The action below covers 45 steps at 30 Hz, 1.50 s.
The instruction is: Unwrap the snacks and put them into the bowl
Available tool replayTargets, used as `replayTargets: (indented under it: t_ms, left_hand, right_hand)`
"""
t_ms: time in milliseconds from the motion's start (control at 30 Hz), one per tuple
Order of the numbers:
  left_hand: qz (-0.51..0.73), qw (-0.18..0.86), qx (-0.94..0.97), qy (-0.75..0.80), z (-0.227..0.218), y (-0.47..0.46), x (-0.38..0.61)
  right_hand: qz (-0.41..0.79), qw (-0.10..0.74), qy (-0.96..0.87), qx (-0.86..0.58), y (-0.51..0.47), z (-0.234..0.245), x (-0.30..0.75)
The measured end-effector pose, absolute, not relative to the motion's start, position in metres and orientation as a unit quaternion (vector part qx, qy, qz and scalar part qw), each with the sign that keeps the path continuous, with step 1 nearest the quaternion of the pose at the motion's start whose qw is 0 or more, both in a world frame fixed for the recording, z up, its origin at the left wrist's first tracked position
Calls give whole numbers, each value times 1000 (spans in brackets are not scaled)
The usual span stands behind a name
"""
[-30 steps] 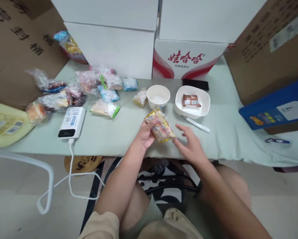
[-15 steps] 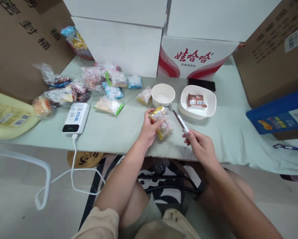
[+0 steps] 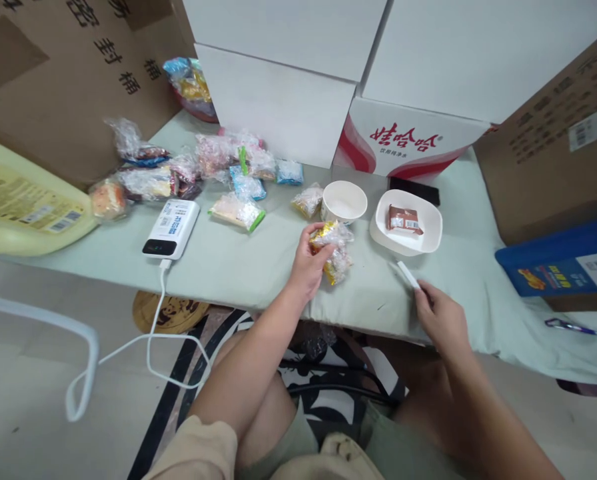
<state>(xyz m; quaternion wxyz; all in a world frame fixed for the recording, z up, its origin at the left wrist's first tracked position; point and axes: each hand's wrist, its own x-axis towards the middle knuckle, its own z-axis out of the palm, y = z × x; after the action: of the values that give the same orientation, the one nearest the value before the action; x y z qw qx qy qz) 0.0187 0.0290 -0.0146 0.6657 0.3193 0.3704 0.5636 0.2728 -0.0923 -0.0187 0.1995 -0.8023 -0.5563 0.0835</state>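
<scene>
My left hand is closed on a crinkly yellow and clear snack packet, held just above the pale green table cover near its front edge. My right hand is closed round the white handle of a small knife, to the right of the packet; the tool points up and left toward a white square dish. That dish holds a brown wrapped snack. A white round bowl stands just behind the packet.
Several bagged snacks lie at the back left beside a white power bank with a cable hanging off the edge. A yellow jug, cardboard boxes, white boxes, a black phone, a blue box and a pen ring the table.
My right hand picked up the white-handled knife from beside the dish, brought it next to the packet, then drew it back down to the right. My left hand kept holding the packet.
</scene>
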Motion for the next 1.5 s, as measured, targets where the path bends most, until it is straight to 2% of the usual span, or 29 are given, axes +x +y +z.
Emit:
replayTargets:
  t_ms: [100, 200, 300, 400, 467, 567, 667, 767, 900, 1033, 1100, 1167, 1267, 1367, 1433, 1500]
  left_hand:
    - [546, 581, 411, 441, -17, 28, 20]
    - [525, 480, 517, 476, -15, 32, 9]
    - [459, 480, 578, 475, -15, 37, -3]
    - [470, 472, 549, 506, -18, 43, -14]
    - [514, 454, 490, 538, -22, 48, -23]
    - [536, 433, 412, 596, -26, 54, -38]
    - [511, 395, 490, 585, -25, 53, -47]
    - [426, 331, 666, 515, -20, 46, -44]
    - [264, 271, 785, 491, -14, 36, -37]
    - [298, 257, 803, 448, -9, 29, -45]
    - [337, 307, 783, 424, -8, 27, -51]
    - [369, 356, 732, 449, -9, 26, -55]
    - [385, 303, 663, 566, -11, 28, -54]
    - [312, 213, 649, 660, -14, 31, -51]
    - [254, 222, 655, 676, -16, 33, -49]
    - [238, 277, 666, 650, -18, 34, -47]
  right_hand:
    - [34, 238, -604, -760, -87, -23, 264]
    - [100, 274, -674, -679, -75, -25, 229]
    - [157, 295, -704, -627, -55, -24, 194]
    - [179, 294, -724, -598, -39, -21, 182]
    - [170, 299, -733, -586, -38, -22, 191]
    - [109, 371, -682, -621, -47, -27, 215]
    - [84, 425, -618, -656, -57, -31, 229]
    - [102, 387, -664, -632, -59, -24, 222]
    - [43, 246, -757, -604, -61, -6, 201]
    - [63, 89, -782, -614, -75, 0, 192]
    - [87, 18, -765, -638, -80, 0, 191]
    - [92, -16, -743, -663, -80, 1, 190]
    - [67, 10, -684, -726, -74, 4, 186]
    - [29, 77, -622, -779, -66, 8, 178]
    - [17, 124, -618, -776, -61, 9, 172]
    - [25, 159, -653, -740, -56, 6, 166]
